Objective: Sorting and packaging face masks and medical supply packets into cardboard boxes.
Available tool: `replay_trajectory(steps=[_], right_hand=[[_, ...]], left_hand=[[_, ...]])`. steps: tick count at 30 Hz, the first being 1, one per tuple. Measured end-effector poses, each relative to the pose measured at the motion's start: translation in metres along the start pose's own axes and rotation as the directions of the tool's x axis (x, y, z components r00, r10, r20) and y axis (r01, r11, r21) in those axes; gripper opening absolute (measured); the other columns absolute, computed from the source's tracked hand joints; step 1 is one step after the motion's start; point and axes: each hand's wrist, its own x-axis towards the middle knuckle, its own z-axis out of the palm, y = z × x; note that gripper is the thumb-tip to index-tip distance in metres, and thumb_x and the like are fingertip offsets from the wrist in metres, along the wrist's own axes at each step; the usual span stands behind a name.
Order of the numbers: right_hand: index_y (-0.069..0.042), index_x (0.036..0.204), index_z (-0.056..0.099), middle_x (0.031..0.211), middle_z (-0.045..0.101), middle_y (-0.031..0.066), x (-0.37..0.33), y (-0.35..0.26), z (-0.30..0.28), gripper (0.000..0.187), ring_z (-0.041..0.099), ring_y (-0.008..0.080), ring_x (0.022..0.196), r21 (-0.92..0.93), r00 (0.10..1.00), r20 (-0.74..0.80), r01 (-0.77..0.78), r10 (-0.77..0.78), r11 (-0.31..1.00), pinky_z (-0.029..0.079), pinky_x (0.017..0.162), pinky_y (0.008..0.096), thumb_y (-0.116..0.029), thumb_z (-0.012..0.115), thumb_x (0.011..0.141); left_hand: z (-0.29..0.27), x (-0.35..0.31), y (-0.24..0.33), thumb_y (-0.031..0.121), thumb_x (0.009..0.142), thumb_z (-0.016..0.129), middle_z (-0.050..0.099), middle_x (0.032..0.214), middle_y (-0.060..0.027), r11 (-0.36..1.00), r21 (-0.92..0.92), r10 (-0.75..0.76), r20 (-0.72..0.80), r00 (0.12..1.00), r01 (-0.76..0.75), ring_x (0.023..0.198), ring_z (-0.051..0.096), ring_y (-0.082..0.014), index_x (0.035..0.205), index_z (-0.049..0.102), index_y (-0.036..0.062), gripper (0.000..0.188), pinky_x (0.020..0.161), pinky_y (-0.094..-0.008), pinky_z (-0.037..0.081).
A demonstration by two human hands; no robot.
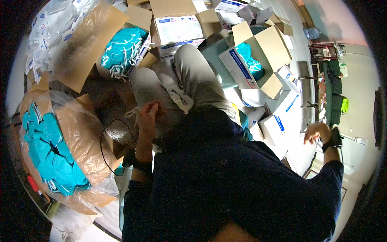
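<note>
Fingers (154,108): curling loosely on left hand (149,111), hanging over left thigh. Too dim between the tips, cannot tell if holding anything. On right hand (317,132), bending half-spread and loose, hanging well out to the right, wearing black wristband (333,139).

White packet (182,99): lying on pale trousers (197,78) between the thighs, right of left fingertips and apart from them, well apart from right hand.

Materials: wrinkling soft cloth on trousers; shining thin on packet. Folding flat and overlapping, teal sheets (50,139) filling brown carton (78,133) at left, with clear film liner (107,187) crumpling over the rim. Bulging rounder, trailing white straps, teal bundle (125,46) sitting in front-left carton (88,44). Showing more teal pieces (253,64) inside front-right carton (236,70).

Edges: flaring flaps upward and outward on both front cartons, flanking the knees. Looping black cable (101,143) between left forearm and brown carton. Leaving a gap between left hand and liner edge; leaving another between right hand and white cartons (278,127).
</note>
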Motion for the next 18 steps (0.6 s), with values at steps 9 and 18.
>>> replay_trajectory(steps=[9,18], right_hand=[[-0.009,0.070,0.071,0.067,0.066,0.0041,-0.181,-0.122,-0.061,0.007,0.060,0.0111,0.060,-0.589,0.291,-0.481,0.591,-0.827,0.551,0.047,0.058,0.0298,-0.013,0.076,0.070],[-0.002,0.083,0.067,0.076,0.067,0.0078,-0.099,-0.377,-0.107,0.013,0.061,0.0175,0.066,-0.711,0.232,0.081,0.695,-0.969,0.107,0.049,0.059,0.0318,-0.015,0.067,0.081]], left_hand=[[0.017,-0.003,0.004,0.011,0.092,0.055,0.067,0.086,-0.0089,0.997,0.071,0.034,-0.053,0.998,-0.030,0.074,0.066,-0.0176,0.104,0.064,0.0006,0.018,0.068,-0.0316,0.055],[0.043,-0.026,0.014,0.008,0.091,0.054,0.066,0.086,-0.0085,0.884,0.464,0.072,-0.014,0.997,-0.057,0.077,0.063,-0.0151,0.103,0.063,-0.0002,0.017,0.074,-0.0292,0.053]])
